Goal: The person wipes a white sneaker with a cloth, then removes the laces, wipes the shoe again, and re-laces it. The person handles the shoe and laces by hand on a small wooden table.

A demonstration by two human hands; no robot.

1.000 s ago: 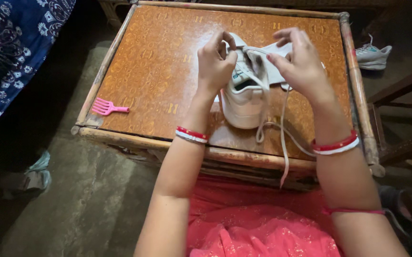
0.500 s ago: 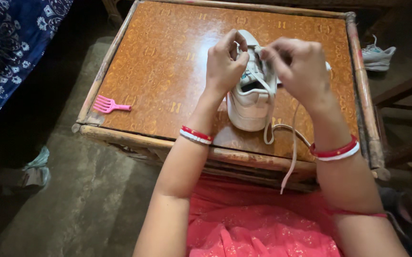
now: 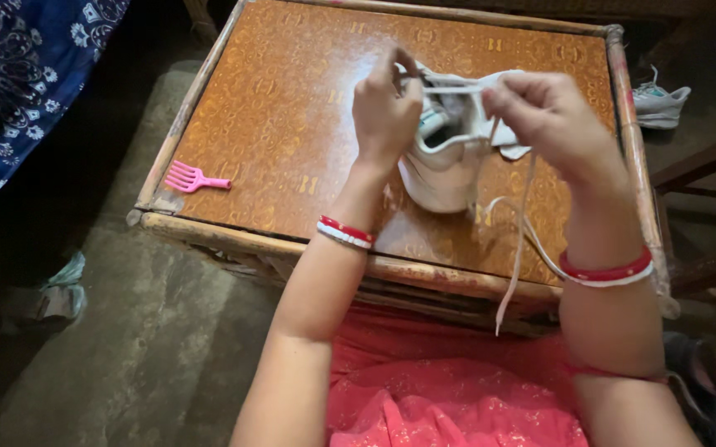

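A white sneaker (image 3: 445, 178) stands on a small brown patterned table (image 3: 283, 124), heel toward me. My left hand (image 3: 385, 112) pinches the upper left side of the shoe by the eyelets. My right hand (image 3: 552, 116) grips the white shoelace (image 3: 517, 248) and holds a short stretch of it taut across the shoe's opening. The long loose end of the lace hangs past the table's front edge. Both wrists wear red and white bangles.
A small pink plastic comb (image 3: 194, 177) lies near the table's front left corner. A second white sneaker (image 3: 660, 103) sits on the floor at the right. Blue patterned cloth (image 3: 10, 74) hangs at the upper left. Pink fabric (image 3: 449, 389) covers my lap.
My right hand has drawn away to the right, pulling the lace tight across the shoe. The shoe has tipped slightly. My left hand stays on the shoe's upper.
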